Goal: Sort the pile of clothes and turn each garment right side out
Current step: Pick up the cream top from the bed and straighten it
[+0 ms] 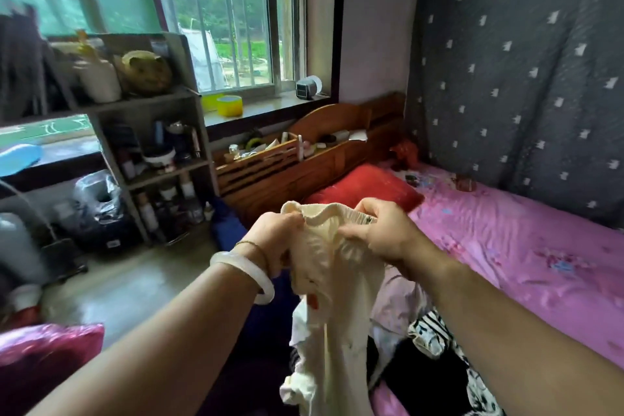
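Holding a cream knit garment (332, 267) aloft at chest level over the near edge of the bed (526, 246), the person grips its gathered elastic band from both sides.

Item 1, left hand (275, 236): grip clenched on the left end of the band, fingers bunched into the fabric; a pale bangle (243, 275) and a thin chain sit at the wrist.

Item 2, cream knit garment: soft, ribbed, ruffled along the top band, body hanging slack and twisted below the hands. A small orange mark shows partway down. Seam ridges appear to face outward, so it is probably still inside out, though this cannot be told for certain. The lower end dangles just above the pile of clothes (435, 358).

Item 3, right hand (374, 230): grip closed on the right end of the band, thumb pinching the lower fold.

Item 4, pile of clothes: black, black-and-white patterned and pale pink pieces heaped on the pink sheet below the right forearm.

Risks, as judged:
- The twisted hanging part may snag inside itself during turning, leaving a leg or sleeve half inverted.
- A hard pull on the stretchy band could distort the knit.
- A slipped grip on one side would drop the garment back onto the unsorted pile, mixing it in.
- The bangle could catch loose knit loops.
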`<state>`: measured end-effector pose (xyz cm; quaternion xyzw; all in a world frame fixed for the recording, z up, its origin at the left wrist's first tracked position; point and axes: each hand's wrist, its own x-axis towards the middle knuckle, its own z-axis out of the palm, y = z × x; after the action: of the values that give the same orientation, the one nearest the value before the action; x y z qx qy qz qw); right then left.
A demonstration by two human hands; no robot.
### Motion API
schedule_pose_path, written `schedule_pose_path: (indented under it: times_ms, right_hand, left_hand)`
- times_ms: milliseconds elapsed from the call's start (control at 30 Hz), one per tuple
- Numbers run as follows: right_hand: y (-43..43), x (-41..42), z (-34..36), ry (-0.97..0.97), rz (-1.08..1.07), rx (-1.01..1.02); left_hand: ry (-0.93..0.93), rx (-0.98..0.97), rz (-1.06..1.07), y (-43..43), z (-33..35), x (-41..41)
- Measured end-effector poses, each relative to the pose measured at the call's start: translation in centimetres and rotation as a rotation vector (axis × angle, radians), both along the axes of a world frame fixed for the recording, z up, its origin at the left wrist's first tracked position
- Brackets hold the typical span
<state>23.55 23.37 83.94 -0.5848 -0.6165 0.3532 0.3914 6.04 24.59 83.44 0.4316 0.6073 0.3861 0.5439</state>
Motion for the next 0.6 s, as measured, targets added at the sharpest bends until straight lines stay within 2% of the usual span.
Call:
schedule_pose_path:
  times_ms: [67,100,167,233,267,333,400,500,533,600]
  right_hand:
    - [-1.2,-0.9,0.0,0.179,0.169,-0.16]
    - [-1.7,-1.3,-0.1,0.192,0.246,-0.209]
    - [-2.3,-1.9,-0.5,0.064,0.306,-0.194]
    - [-2.3,-2.5,-1.3,-0.137,0.224,-0.076]
    - [-2.1,-2.7,-1.6,-0.177,0.182,-0.027]
    - [-1.6,-2.7,-1.9,-0.14,0.121,0.032]
    - [-1.2,-2.5,-1.7,-0.058,0.09,0.095]
    - [-1.0,-2.4,-0.5,0.046,0.114,0.158]
    - [-1.0,-2.6,-0.1,0.077,0.155,0.156]
    - [-0.9,-3.0,0.6,0.138,0.247,0.13]
  left_hand:
    - [-0.177,-0.015,-0.004,-0.4,0.3,0.3]
    - [-0.252,-0.02,-0.005,-0.7,0.4,0.5]
    - [-0.376,-0.052,-0.004,-1.3,0.7,1.0]
    - [-0.439,-0.084,-0.011,-1.8,0.8,1.0]
    - [-0.465,-0.093,-0.02,-2.0,0.9,0.7]
    - [-0.46,-0.066,-0.097,-2.3,0.7,-0.3]
    - [-0.29,0.017,-0.178,-2.6,0.3,-1.6]
    - [0.179,0.169,-0.148,-2.2,-2.0,-3.9]
    - [0.277,0.186,-0.139,-2.2,-2.7,-4.4]
    - [0.34,0.21,-0.219,-1.9,-4.7,-5.0]
